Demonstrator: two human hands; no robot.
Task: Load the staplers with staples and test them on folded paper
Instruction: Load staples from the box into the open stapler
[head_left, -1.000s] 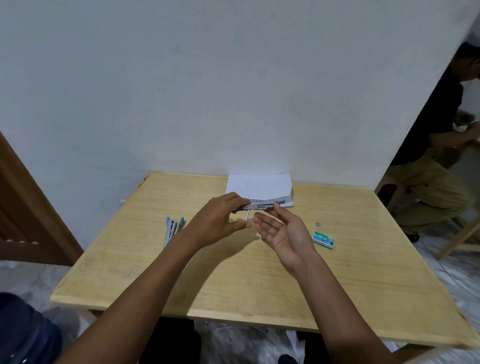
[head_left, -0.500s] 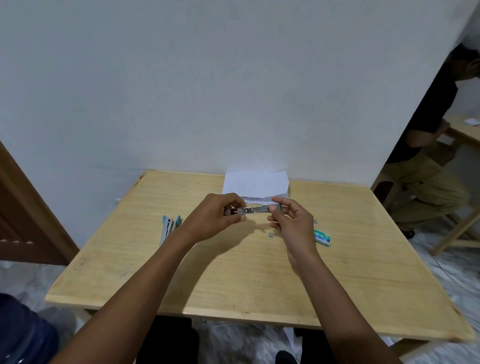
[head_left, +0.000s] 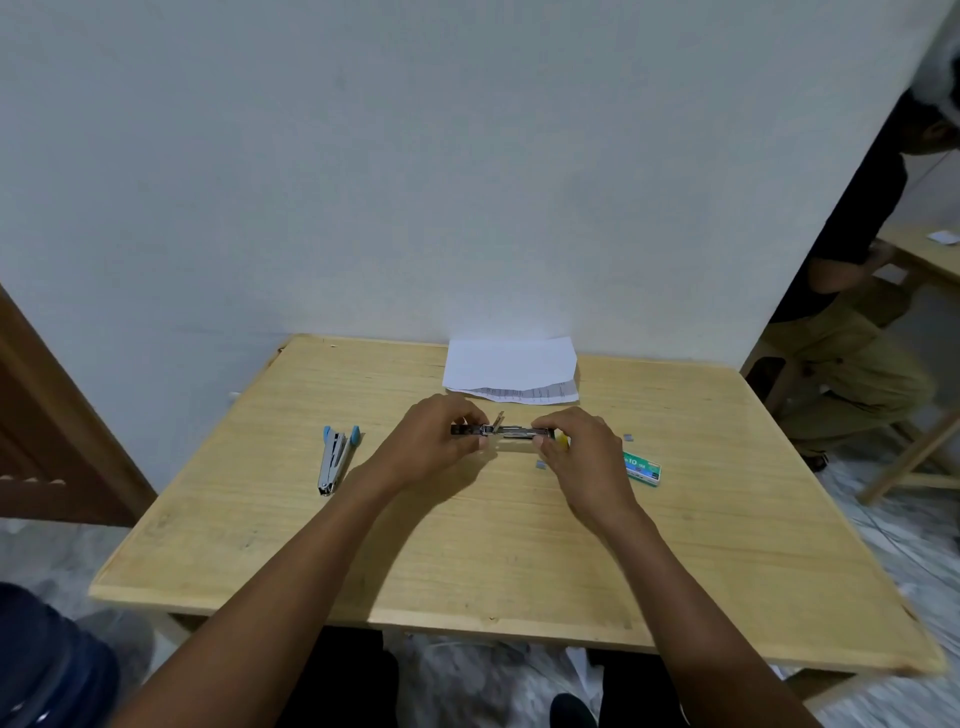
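The light is soft, even and rather dim, with a cool grey cast on the wall (head_left: 363, 156). It falls from above: blurred-edged shadows lie on the worktop (head_left: 467, 571) under the left hand (head_left: 431, 447) and beside its forearm, with a fainter one under the right hand (head_left: 582, 457). The folded paper (head_left: 511, 364) is the brightest patch, close to washed out, yet without hard glare. The wide lens bends the worktop's edges and tilts the wall's end at the right. The frame's corners smear, most at lower left. The stapler (head_left: 511, 430) gripped in both hands shows little fine detail.
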